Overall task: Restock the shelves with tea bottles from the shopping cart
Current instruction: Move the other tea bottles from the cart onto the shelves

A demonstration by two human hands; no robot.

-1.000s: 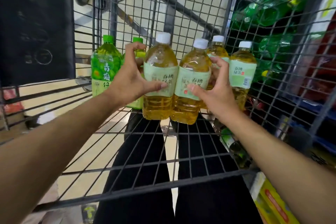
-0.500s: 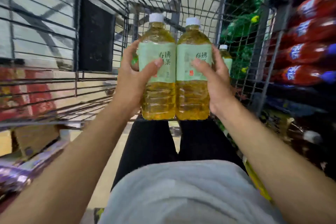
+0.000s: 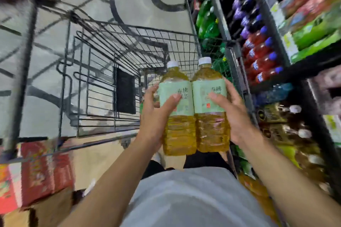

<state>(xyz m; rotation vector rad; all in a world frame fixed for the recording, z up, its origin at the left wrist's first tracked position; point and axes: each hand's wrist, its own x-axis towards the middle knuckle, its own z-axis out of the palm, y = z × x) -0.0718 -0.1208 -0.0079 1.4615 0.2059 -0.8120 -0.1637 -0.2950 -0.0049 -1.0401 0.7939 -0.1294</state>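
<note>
At frame centre, the left hand (image 3: 155,116) grips one tea bottle (image 3: 178,116) and the right hand (image 3: 233,116) grips another (image 3: 212,114) (bottles touching, upright), held above the cart (image 3: 129,57), shelves (image 3: 287,72) at right.

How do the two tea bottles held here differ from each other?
The left tea bottle is gripped by the left hand, the right tea bottle by the right hand. The left bottle's cap sits lower in the frame than the right's. Both are upright, touching side by side, with white caps, pale green labels and amber tea.
</note>
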